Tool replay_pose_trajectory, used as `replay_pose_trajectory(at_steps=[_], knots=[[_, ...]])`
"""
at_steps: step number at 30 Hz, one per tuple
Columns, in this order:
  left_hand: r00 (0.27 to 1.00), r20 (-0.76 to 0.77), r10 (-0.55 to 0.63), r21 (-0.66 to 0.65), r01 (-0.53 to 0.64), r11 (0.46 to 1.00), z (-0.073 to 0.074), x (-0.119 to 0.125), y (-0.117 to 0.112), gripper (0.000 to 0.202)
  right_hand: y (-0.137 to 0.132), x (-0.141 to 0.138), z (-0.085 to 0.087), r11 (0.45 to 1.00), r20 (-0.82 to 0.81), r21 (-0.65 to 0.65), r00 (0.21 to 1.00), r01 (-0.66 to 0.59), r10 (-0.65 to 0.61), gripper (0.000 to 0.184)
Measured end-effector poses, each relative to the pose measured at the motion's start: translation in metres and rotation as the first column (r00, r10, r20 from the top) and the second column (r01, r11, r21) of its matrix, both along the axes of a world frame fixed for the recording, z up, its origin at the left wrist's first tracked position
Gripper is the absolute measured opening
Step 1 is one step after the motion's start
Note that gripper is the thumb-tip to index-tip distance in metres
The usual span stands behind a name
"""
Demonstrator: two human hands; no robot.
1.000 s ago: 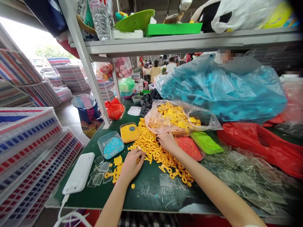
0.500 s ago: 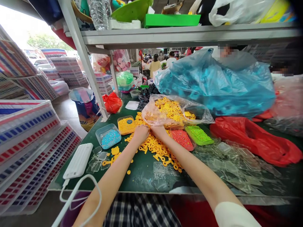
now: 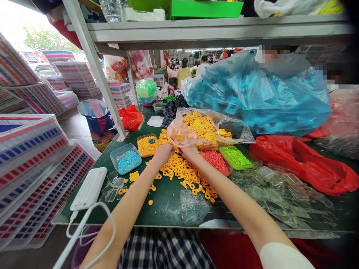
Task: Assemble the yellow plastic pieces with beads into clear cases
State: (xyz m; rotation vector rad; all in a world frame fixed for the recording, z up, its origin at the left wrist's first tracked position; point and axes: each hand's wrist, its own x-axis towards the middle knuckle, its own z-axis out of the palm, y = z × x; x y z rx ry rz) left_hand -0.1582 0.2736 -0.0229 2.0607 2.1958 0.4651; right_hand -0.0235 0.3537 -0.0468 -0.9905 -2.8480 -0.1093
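My left hand and my right hand are side by side at the far end of a pile of yellow plastic pieces on the green table. Both touch the near edge of a clear bag that holds more yellow pieces. The fingers of both hands are curled down and pressed together; what they grip is hidden. A tub of yellow beads and a tub of blue beads stand to the left of my left hand. A red bead tray and a green one lie to the right.
A white power bank with its cable lies front left. Clear plastic sheets cover the right side. A big blue bag and a red bag fill the back right. A slanted shelf post rises at left; people work beyond.
My left hand left the small yellow pieces at front left and came up beside the right hand at the bag's edge. The view dropped and pulled back.
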Motion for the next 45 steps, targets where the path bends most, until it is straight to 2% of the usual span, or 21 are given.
replay_pose_trajectory(at_steps=[5, 9, 11, 14, 18, 20, 21, 23, 24, 25, 27, 29, 31, 34, 36, 38, 40, 43, 45], knots=[[0.975, 0.213, 0.057, 0.192, -0.099, 0.976, 0.001, -0.012, -0.039, 0.021, 0.001, -0.005, 0.003, 0.998, -0.021, 0.061, 1.000, -0.022, 0.023, 0.053], [0.930, 0.364, 0.055, 0.251, -0.155, 0.955, -0.007, -0.015, -0.070, 0.021, -0.001, -0.005, 0.005, 0.996, -0.008, 0.082, 0.999, -0.045, 0.046, 0.057], [0.902, 0.428, 0.050, 0.262, -0.177, 0.949, -0.011, -0.019, -0.080, 0.023, -0.003, -0.003, 0.009, 0.996, 0.011, 0.082, 0.999, -0.040, 0.039, 0.051], [0.862, 0.504, 0.057, 0.260, -0.214, 0.942, -0.016, -0.028, -0.090, 0.027, -0.014, 0.005, 0.020, 0.996, 0.029, 0.084, 0.999, 0.019, -0.021, 0.028], [0.822, 0.562, 0.092, 0.235, -0.265, 0.935, -0.019, -0.037, -0.102, 0.032, -0.047, 0.024, 0.036, 0.994, 0.017, 0.106, 0.999, 0.037, -0.039, 0.022], [0.765, 0.635, 0.103, 0.185, -0.280, 0.942, -0.020, -0.037, -0.106, 0.036, -0.067, 0.032, 0.035, 0.993, 0.020, 0.100, 0.998, -0.066, 0.064, 0.018], [0.720, 0.686, 0.106, 0.154, -0.286, 0.946, -0.021, -0.035, -0.107, 0.039, -0.076, 0.035, 0.031, 0.981, 0.020, 0.096, 0.985, -0.171, 0.170, 0.016], [0.620, 0.777, 0.112, 0.090, -0.285, 0.954, -0.023, -0.032, -0.109, 0.045, -0.091, 0.039, 0.018, 0.895, -0.004, 0.130, 0.903, -0.426, 0.431, 0.011], [0.579, 0.807, 0.117, 0.061, -0.280, 0.958, -0.024, -0.031, -0.109, 0.047, -0.096, 0.040, 0.009, 0.844, -0.017, 0.161, 0.853, -0.512, 0.521, 0.009], [0.548, 0.827, 0.126, 0.034, -0.273, 0.961, -0.025, -0.030, -0.109, 0.048, -0.100, 0.040, 0.001, 0.802, -0.025, 0.196, 0.815, -0.564, 0.579, 0.007], [0.517, 0.844, 0.144, -0.020, -0.239, 0.971, -0.027, -0.028, -0.110, 0.048, -0.103, 0.040, -0.014, 0.770, -0.031, 0.248, 0.790, -0.588, 0.613, 0.009], [0.538, 0.829, 0.150, -0.048, -0.200, 0.979, -0.029, -0.027, -0.110, 0.042, -0.103, 0.039, -0.024, 0.770, -0.036, 0.275, 0.795, -0.575, 0.606, 0.010], [0.628, 0.769, 0.125, -0.014, -0.178, 0.984, -0.031, -0.024, -0.110, 0.032, -0.101, 0.040, -0.030, 0.780, -0.059, 0.296, 0.804, -0.552, 0.591, 0.010], [0.803, 0.594, 0.036, 0.147, -0.153, 0.977, -0.031, -0.015, -0.107, 0.021, -0.100, 0.043, -0.032, 0.804, -0.114, 0.309, 0.820, -0.508, 0.561, 0.013], [0.869, 0.495, -0.015, 0.249, -0.125, 0.960, -0.028, -0.010, -0.105, 0.019, -0.102, 0.046, -0.030, 0.824, -0.149, 0.291, 0.827, -0.487, 0.542, 0.016], [0.877, 0.478, -0.054, 0.283, -0.096, 0.954, -0.025, -0.007, -0.105, 0.017, -0.106, 0.048, -0.027, 0.843, -0.191, 0.241, 0.828, -0.481, 0.527, 0.019], [0.839, 0.539, -0.069, 0.230, -0.068, 0.971, -0.022, -0.007, -0.107, 0.016, -0.111, 0.049, -0.025, 0.861, -0.235, 0.177, 0.829, -0.476, 0.507, 0.020], [0.759, 0.651, 0.004, 0.037, -0.037, 0.999, -0.021, -0.008, -0.111, 0.015, -0.116, 0.049, -0.026, 0.884, -0.271, 0.120, 0.841, -0.453, 0.468, 0.017], [0.720, 0.689, 0.087, -0.093, -0.031, 0.995, -0.021, -0.009, -0.112, 0.016, -0.116, 0.049, -0.028, 0.894, -0.287, 0.108, 0.847, -0.435, 0.447, 0.013]])
